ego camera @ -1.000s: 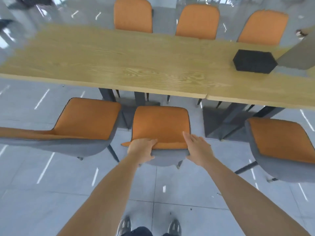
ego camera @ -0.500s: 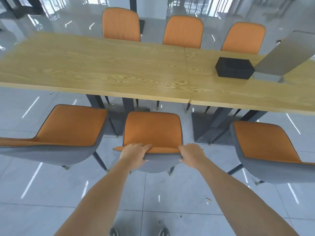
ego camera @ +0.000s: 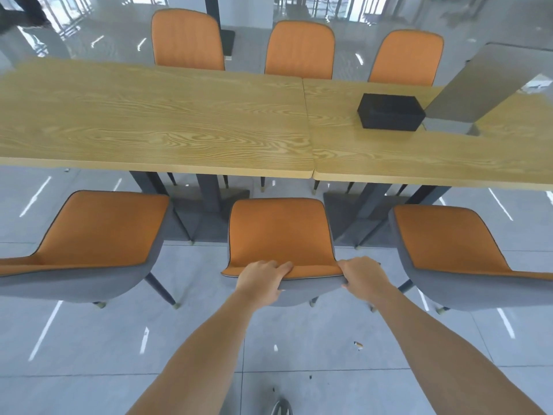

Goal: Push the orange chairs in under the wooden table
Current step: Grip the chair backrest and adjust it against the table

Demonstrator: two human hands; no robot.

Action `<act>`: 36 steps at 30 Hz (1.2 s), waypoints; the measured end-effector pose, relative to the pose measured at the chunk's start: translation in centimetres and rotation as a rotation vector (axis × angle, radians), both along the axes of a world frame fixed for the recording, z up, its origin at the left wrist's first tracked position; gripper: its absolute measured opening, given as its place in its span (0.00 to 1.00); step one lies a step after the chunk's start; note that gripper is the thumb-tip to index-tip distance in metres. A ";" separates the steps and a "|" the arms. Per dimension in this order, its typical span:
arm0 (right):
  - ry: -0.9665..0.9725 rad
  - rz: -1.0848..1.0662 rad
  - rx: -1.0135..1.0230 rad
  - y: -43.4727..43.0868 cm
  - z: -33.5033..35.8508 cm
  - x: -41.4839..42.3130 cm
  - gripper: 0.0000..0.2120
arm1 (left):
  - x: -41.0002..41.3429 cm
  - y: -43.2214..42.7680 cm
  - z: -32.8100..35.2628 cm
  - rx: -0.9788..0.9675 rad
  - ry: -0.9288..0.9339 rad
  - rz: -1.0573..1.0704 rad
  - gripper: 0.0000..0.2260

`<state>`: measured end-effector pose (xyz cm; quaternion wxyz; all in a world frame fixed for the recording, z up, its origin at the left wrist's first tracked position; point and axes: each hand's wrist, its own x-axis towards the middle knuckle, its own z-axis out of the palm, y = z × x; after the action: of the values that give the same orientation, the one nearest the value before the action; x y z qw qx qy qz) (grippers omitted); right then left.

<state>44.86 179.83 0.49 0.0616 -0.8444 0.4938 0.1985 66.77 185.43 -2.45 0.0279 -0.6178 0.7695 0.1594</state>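
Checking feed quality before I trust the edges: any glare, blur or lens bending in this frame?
Head view: sharp overall; the wooden table edge bows from wide-angle distortion; white streaks of glare on the glossy floor; both hands on the middle chair are crisp, with no motion blur.

Floor (ego camera: 89,348) is laid in large glossy grey tiles; thin grout lines and white streaks of reflected light are seen across it. Bright windows or glazing are mirrored in the far floor. A dark pillar (ego camera: 213,10) is seen at the top centre. Small debris (ego camera: 358,344) is noted on a tile.
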 end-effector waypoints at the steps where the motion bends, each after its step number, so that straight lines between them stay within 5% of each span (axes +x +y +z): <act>1: 0.001 0.005 0.005 0.0 0.0 0.0 0.08 | 0.0 0.0 0.0 0.001 -0.003 -0.002 0.24; 26: -0.070 -0.142 -0.081 -2.8 -0.4 -6.2 0.09 | -6.5 -4.5 -0.1 -0.102 -0.001 -0.034 0.21; 36: -0.032 -0.234 -0.013 -2.4 1.1 -4.3 0.09 | -4.6 -4.0 0.1 -0.089 0.024 -0.072 0.32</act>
<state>40.57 177.46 1.58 0.0867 -0.7844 0.5892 0.1733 62.15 181.48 -2.38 -0.0031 -0.5882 0.7979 0.1316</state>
